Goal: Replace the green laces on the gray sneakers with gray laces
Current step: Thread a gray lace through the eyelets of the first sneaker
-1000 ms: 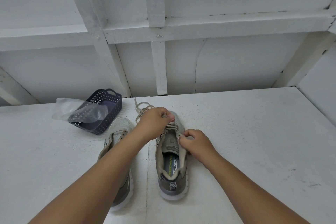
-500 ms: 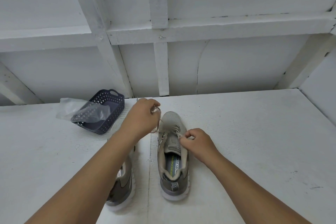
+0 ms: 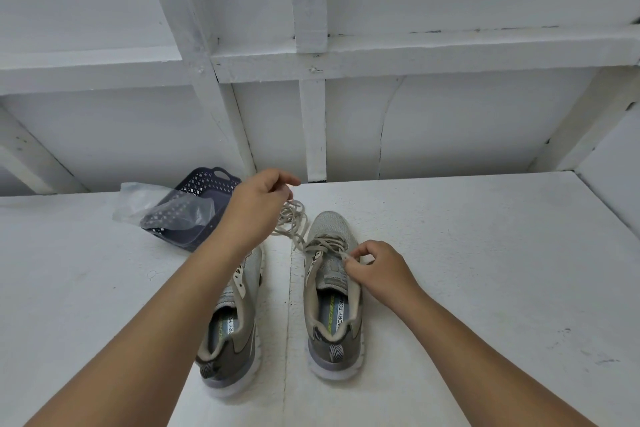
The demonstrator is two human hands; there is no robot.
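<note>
Standing side by side on the white table [image 3: 450,253], the two gray sneakers have their toes pointing away from the person and their heels toward the camera, long axes running near to far. The right sneaker [image 3: 330,291] carries a pale gray lace [image 3: 294,224] through its eyelets; the loose length runs up and left from the toe area in a bundle of loops. The left hand [image 3: 258,210] is raised above the table beyond the left sneaker [image 3: 232,329], fingers curled, apparently gripping those loops, though the grip itself is partly hidden. The right hand [image 3: 375,269] rests at the right sneaker's eyelets, thumb and fingers pinching a strand of lace. Behind the left hand sits a dark perforated basket [image 3: 207,184] with a clear plastic bag [image 3: 149,199] draped over its rim.
</note>
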